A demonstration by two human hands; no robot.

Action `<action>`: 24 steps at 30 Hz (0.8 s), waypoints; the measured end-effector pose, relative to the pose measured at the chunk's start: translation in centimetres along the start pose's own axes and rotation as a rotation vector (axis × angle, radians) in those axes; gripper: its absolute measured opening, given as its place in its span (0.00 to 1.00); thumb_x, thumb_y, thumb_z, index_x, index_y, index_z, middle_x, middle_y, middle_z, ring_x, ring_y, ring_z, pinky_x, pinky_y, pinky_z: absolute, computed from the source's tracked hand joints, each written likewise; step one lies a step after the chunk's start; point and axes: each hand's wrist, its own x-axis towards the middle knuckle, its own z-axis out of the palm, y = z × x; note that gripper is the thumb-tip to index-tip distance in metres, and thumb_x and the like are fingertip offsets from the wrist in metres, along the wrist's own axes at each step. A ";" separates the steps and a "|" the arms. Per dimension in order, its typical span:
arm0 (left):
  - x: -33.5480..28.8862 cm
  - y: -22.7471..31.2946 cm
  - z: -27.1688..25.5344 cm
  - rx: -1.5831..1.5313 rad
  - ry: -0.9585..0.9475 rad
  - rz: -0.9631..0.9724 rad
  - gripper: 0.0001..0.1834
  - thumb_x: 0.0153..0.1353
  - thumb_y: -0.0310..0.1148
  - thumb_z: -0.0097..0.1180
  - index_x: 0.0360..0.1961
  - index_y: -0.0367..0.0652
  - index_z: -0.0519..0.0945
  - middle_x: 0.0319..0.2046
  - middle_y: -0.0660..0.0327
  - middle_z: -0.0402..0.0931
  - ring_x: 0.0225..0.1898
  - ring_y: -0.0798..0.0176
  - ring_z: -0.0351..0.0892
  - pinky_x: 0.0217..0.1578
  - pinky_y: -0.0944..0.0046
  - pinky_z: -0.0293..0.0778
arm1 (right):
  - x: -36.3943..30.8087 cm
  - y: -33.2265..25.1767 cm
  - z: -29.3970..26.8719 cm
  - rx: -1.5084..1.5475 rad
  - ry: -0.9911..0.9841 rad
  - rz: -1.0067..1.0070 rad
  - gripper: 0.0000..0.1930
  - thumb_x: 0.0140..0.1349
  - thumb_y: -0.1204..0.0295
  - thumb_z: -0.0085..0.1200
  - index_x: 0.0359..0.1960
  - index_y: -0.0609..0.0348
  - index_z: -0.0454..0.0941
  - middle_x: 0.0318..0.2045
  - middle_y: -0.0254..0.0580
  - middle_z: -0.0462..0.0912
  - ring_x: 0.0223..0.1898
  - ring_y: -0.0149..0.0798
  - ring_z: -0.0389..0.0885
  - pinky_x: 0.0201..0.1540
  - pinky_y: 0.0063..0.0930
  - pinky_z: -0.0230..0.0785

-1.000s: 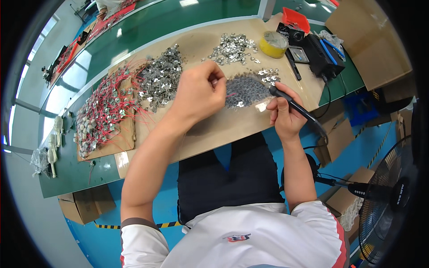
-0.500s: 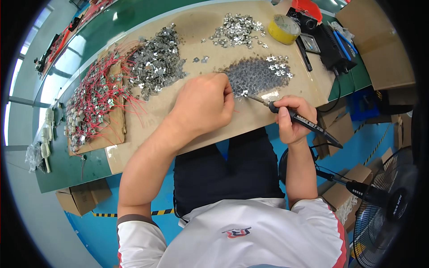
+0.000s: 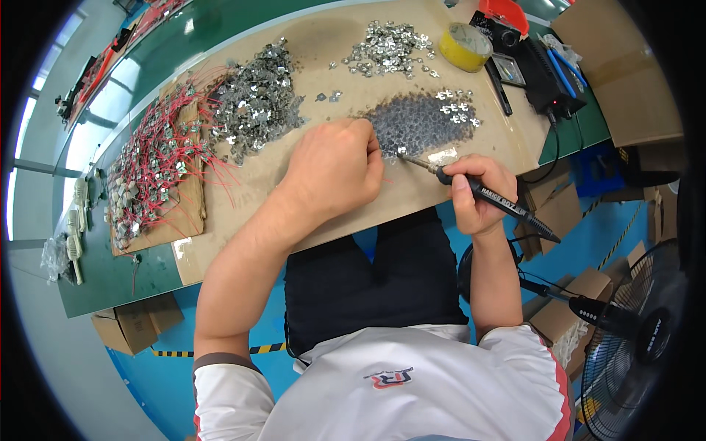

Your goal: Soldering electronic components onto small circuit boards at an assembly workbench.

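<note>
My right hand (image 3: 482, 192) grips a black soldering iron (image 3: 507, 204) like a pen. Its metal tip touches or nearly touches a small shiny metal piece (image 3: 401, 151) at the near left edge of a dark, scorched-looking patch (image 3: 419, 125) on the cardboard sheet. Just left of that tip is my left hand (image 3: 336, 163), closed, its fingertips turned away from view; a short bit of red wire shows beside it. What it pinches is hidden. At the patch's far right, several bright metal clips (image 3: 457, 109) lie in rows.
Loose metal clips (image 3: 390, 48) lie in a pile at the back, and a larger heap (image 3: 257, 95) sits left of centre. Farther left are red-wired parts (image 3: 158, 165) on cardboard. Yellow tape (image 3: 466, 47), a black soldering station (image 3: 548, 77) and a fan (image 3: 632, 331) are on the right.
Almost nothing differs. My right hand and the soldering iron have shifted very slightly left, with the tip still at the same metal piece; my left hand stays nearly in place.
</note>
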 end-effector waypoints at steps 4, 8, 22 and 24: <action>0.0 0.2 0.2 0.015 -0.003 0.006 0.05 0.56 0.28 0.61 0.29 0.37 0.81 0.30 0.46 0.83 0.34 0.40 0.85 0.38 0.44 0.81 | 0.0 0.3 -0.1 -0.013 0.008 -0.056 0.03 0.62 0.79 0.56 0.34 0.67 0.81 0.21 0.40 0.81 0.18 0.28 0.77 0.25 0.22 0.67; -0.2 0.1 0.1 0.034 -0.011 0.013 0.05 0.57 0.28 0.61 0.29 0.37 0.82 0.30 0.46 0.83 0.34 0.40 0.85 0.38 0.44 0.81 | -0.2 0.1 0.1 0.015 0.003 -0.016 0.04 0.63 0.78 0.56 0.34 0.67 0.81 0.19 0.39 0.80 0.19 0.29 0.76 0.25 0.22 0.67; -0.1 0.0 0.5 0.046 -0.022 0.039 0.05 0.58 0.28 0.61 0.30 0.37 0.82 0.30 0.47 0.83 0.36 0.40 0.85 0.39 0.44 0.81 | -0.2 0.0 0.2 0.011 0.036 0.054 0.04 0.55 0.78 0.60 0.32 0.62 0.85 0.23 0.41 0.84 0.20 0.36 0.80 0.26 0.26 0.72; -0.1 -0.1 0.6 0.095 0.022 0.077 0.04 0.57 0.26 0.64 0.29 0.37 0.82 0.28 0.51 0.82 0.31 0.46 0.85 0.34 0.50 0.79 | -0.1 -0.2 0.1 0.008 0.050 0.079 0.04 0.55 0.78 0.59 0.31 0.62 0.85 0.23 0.41 0.85 0.20 0.36 0.80 0.26 0.26 0.72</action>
